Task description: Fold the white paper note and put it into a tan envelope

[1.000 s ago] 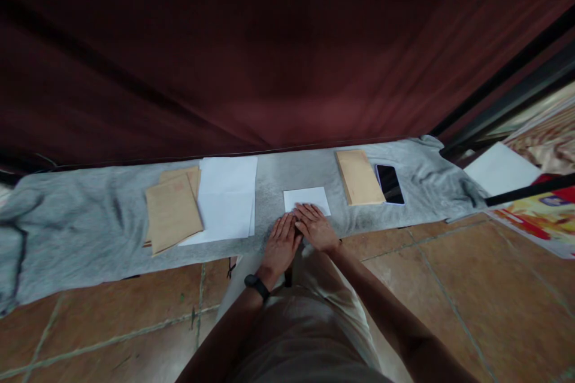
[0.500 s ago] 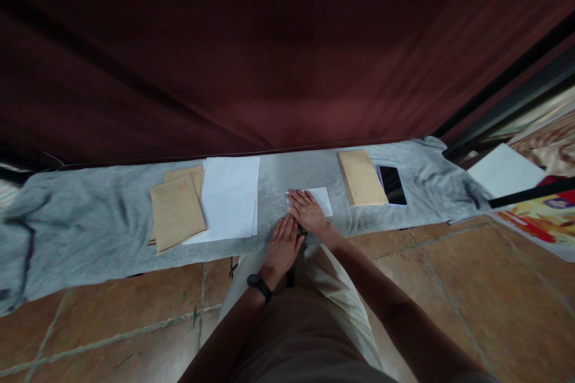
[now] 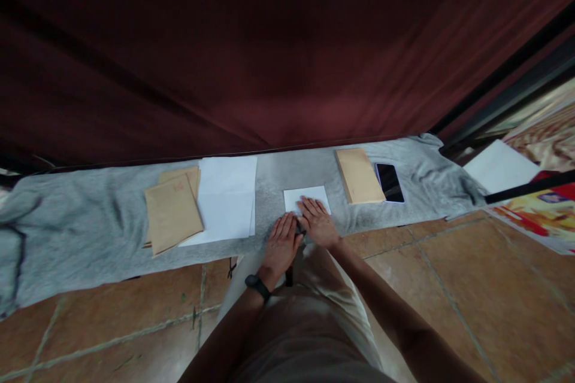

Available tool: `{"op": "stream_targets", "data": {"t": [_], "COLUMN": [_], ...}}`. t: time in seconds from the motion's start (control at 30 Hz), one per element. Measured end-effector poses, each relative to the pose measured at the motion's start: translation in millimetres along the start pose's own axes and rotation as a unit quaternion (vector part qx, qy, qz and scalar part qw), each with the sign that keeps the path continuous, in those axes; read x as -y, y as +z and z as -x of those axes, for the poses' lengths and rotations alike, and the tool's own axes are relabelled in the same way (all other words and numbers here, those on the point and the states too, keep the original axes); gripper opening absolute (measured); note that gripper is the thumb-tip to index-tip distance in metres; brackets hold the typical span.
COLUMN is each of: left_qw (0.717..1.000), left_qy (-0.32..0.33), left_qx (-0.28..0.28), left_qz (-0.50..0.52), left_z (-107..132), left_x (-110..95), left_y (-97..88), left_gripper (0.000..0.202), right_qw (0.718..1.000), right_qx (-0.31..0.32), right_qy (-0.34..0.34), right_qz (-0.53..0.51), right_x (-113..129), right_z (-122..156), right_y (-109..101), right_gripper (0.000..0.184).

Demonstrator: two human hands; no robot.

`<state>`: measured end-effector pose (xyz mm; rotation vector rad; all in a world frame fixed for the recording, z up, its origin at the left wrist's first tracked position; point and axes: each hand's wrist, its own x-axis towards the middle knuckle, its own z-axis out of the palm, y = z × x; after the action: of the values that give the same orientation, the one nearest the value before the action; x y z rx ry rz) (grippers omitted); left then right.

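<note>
A small folded white paper (image 3: pixel 300 196) lies on the grey cloth (image 3: pixel 287 170) right in front of me. My right hand (image 3: pixel 320 221) rests flat on its lower right part, fingers stretched out. Close beside it, my left hand (image 3: pixel 281 243) lies flat with fingers extended, its tips at the paper's lower left edge. A dark band (image 3: pixel 258 287) circles my left wrist. Left of the hands is a stack of larger white sheets (image 3: pixel 228 200). Beside those sheets, brown envelopes (image 3: pixel 174 212) overlap one another.
On the right, a neat stack of brown envelopes (image 3: pixel 360 176) lies by a phone (image 3: pixel 390 182) with a dark screen. A dark red curtain (image 3: pixel 278 72) hangs behind the cloth-covered surface. Black bars (image 3: pixel 530 187) and a white sheet (image 3: pixel 501 164) are farther right. Below is a tiled floor (image 3: pixel 135 329).
My right hand has slid right and toward me across the folded paper, uncovering its upper left part. My left hand has stayed nearly in place. The view has shifted slightly.
</note>
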<state>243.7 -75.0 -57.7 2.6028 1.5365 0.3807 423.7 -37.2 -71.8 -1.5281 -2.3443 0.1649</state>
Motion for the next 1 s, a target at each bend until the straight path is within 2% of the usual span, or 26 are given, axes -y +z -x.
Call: {"op": "stream_targets", "data": {"t": [0.23, 0.53, 0.73, 0.9, 1.0], "left_qw": [1.0, 1.0, 1.0, 1.0, 1.0], "left_qy": [-0.001, -0.006, -0.006, -0.005, -0.001], "left_qx": [0.006, 0.008, 0.004, 0.001, 0.0], "left_qz": [0.013, 0.017, 0.016, 0.019, 0.018], "left_z": [1, 1, 2, 2, 3], "left_x": [1, 1, 1, 2, 1], "left_y": [-1.5, -1.4, 2.4, 2.9, 0.7], "left_gripper": [0.054, 0.054, 0.055, 0.054, 0.054], "right_qw": [0.998, 0.995, 0.996, 0.999, 0.999], "right_qx": [-0.026, -0.043, -0.04, -0.024, -0.026], "right_qy": [0.047, 0.081, 0.072, 0.024, 0.037], "right_qz": [0.029, 0.041, 0.028, 0.015, 0.016], "right_x": [-23, -37, -23, -4, -2], "right_z": [27, 47, 42, 41, 44], "right_y": [-4, -10, -16, -10, -7], "right_gripper": [0.06, 0.064, 0.063, 0.063, 0.062]}}
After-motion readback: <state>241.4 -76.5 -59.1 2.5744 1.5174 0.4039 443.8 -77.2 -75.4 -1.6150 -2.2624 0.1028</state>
